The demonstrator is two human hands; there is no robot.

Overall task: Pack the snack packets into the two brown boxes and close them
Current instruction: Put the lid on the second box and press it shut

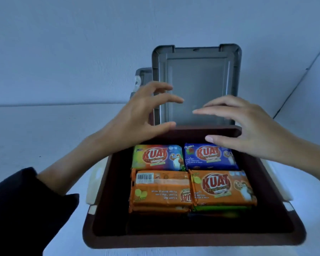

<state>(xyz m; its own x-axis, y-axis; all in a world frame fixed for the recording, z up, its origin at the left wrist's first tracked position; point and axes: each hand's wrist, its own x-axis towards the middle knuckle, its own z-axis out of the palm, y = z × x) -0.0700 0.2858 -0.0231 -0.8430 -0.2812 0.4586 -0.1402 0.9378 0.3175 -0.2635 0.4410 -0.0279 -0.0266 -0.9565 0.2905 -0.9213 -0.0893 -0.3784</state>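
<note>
- Lower left: dark sleeve [26,209], bare forearm beyond the cuff, extended up and right over the white table [35,135].
- Centre of view, on the table: brown box [174,241], open. On its left wall, a left white latch [94,182] folded outward.
- Left hand [142,111]: above the far-left corner of the box, fingers spread wide and lightly curved, nothing held. Fingertips in front of the lid's left edge; contact not determinable.
- Behind that hand: grey plastic part [143,76] with a white clip, mostly hidden; nature not determinable.
- In the box, far left: green-and-rainbow packet [157,157], face up, "KUAT" legible.
- In the box, near left: barcode-side orange packet [161,189], back upward, on top of further orange wrappers.
- Behind the box, at its far rim: grey lid [198,80], upright, inner face toward the camera.
- In the box, far right: blue packet [209,156], face up, just beside the green-and-rainbow one.
- In the box, near right: face-up orange packet [222,187], a green edge showing beneath it.
- Right hand [248,126]: palm down, fingers straight and relaxed, nothing held; over the far rim and the blue packet's far edge. Contact not determinable.
- Right wall of the box: right white latch [279,183], folded outward.
</note>
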